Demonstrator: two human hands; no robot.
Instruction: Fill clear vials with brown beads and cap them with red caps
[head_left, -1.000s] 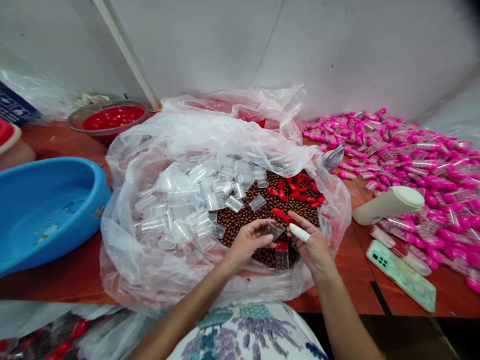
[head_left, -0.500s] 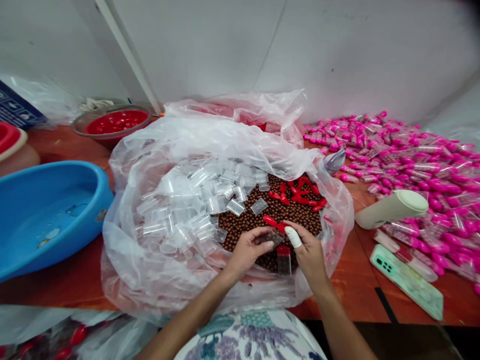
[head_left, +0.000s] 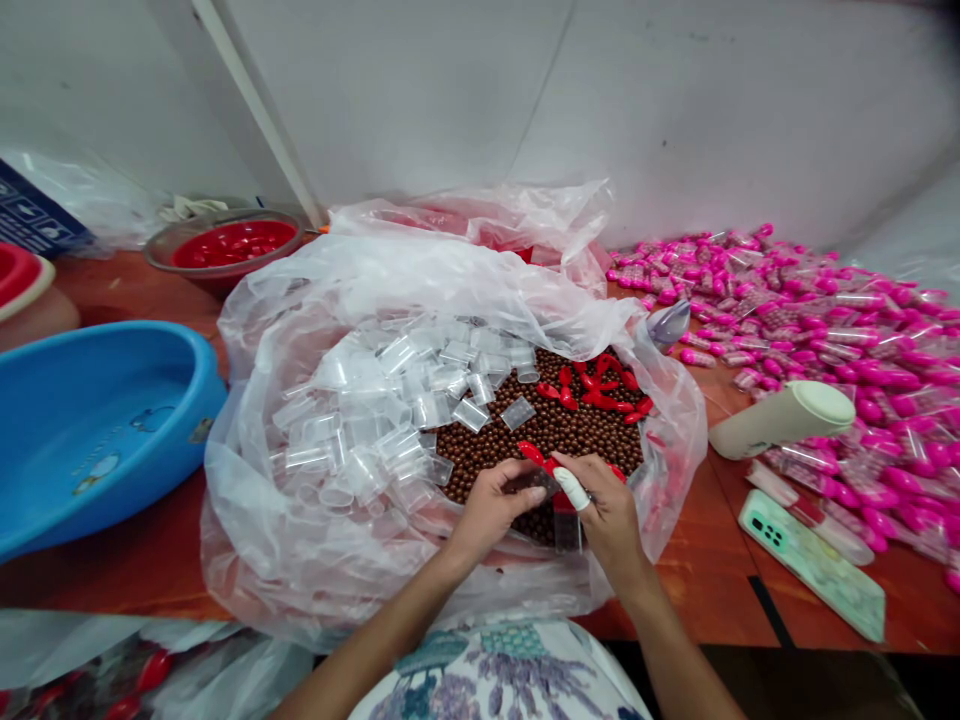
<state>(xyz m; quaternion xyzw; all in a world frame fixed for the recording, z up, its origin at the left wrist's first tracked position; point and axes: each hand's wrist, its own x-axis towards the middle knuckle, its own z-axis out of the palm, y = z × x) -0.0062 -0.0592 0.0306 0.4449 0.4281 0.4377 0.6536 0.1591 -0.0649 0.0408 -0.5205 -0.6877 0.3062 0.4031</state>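
Now my left hand [head_left: 491,505] pinches a clear tube [head_left: 541,484] over the brown balls [head_left: 555,425], near the bag's [head_left: 300,540] front edge; right hand [head_left: 611,510] fingers pinch a red cap [head_left: 551,466] at the tube's mouth. Capping step, I think; next needs straight push.

Both forearms bare, no sleeves showing, no watch or bracelet in sight. Left hand [head_left: 491,508] bare, nothing on fingers. Right hand [head_left: 611,515] has white cot or wrap over index finger [head_left: 571,488], smooth, rounded tip; material hard to tell at this size. Garment [head_left: 502,670] at bottom edge: white fabric, printed pattern in teal, purple, blue, possibly floral.
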